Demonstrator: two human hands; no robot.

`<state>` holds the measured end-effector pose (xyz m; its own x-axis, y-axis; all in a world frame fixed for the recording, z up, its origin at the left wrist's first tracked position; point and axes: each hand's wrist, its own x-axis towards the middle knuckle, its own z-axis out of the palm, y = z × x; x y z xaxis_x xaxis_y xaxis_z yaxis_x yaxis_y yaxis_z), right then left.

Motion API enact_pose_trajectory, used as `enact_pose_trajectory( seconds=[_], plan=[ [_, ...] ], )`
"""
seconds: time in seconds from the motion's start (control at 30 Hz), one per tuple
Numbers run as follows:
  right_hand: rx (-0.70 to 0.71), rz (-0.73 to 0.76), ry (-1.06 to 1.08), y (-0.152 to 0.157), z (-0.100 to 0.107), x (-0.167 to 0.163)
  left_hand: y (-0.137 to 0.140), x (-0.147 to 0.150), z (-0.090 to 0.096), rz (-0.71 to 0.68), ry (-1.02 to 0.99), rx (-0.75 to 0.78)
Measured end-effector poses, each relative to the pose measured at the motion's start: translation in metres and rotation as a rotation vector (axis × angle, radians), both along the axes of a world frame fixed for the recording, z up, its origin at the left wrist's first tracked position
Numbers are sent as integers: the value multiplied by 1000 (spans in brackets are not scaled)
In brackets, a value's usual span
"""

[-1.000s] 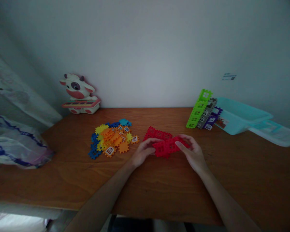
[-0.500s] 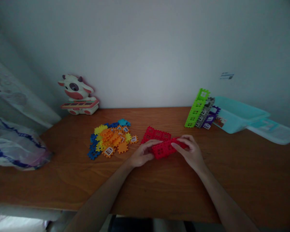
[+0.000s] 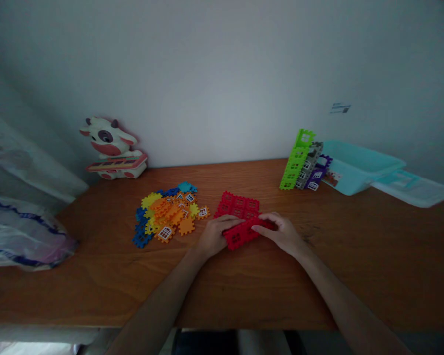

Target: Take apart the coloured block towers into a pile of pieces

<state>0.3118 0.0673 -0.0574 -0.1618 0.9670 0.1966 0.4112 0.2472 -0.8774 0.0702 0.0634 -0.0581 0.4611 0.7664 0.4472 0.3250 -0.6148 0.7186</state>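
Observation:
Between my two hands is a strip of joined red building tiles (image 3: 240,233) with window cut-outs, tilted up off the table. My left hand (image 3: 215,235) grips its left end, the fingers passing behind it. On the right end, my right hand (image 3: 279,231) pinches the strip with the thumb in front and the fingers over the top edge. Just behind lies a flat red panel of joined tiles (image 3: 240,203), its near edge hidden by the strip and my hands. Whether strip and panel are connected, I cannot tell.
Left of my hands lies a pile of orange, yellow and blue tiles (image 3: 173,213). Green, grey and purple tile strips (image 3: 296,160) lean against a turquoise bin (image 3: 362,165) at back right, its lid (image 3: 414,190) beside it. A cow keyboard toy (image 3: 114,150) and plastic bag (image 3: 25,234) stand left.
Both hands and the red strip have come slightly left and nearer to me, and more of the flat red panel shows. The whole view has also shifted a little.

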Motion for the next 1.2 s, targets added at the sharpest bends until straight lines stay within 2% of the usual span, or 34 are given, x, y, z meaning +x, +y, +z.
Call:
enact_pose_trajectory(
  seconds=[0.13,0.27,0.43,0.57,0.67,0.77,0.87,1.0,1.1,1.2],
  plan=[
    [-69,79,80,-1,2,-4,-1,-2,-2,-10,-11,3],
    [-148,118,236,-2,5,-5,-3,1,3,24,-91,-92],
    [-154,144,281,-6,10,-6,-1,3,11,205,-171,-253],
    [21,199,175,-7,13,-4,6,2,9,212,-279,-527],
    [201,194,106,-5,13,-2,11,3,7,232,-568,-704],
    [384,30,-15,-2,10,0,13,4,6,239,-845,-780],
    [425,-80,-99,2,4,1,14,3,4,248,-948,-837],
    [246,-1,34,16,0,-4,15,5,-3,276,-924,-782],
    [137,-22,142,30,1,-11,17,7,-8,294,-872,-633],
    [117,-51,53,40,2,-16,20,3,-13,327,-629,-420]
  ],
)
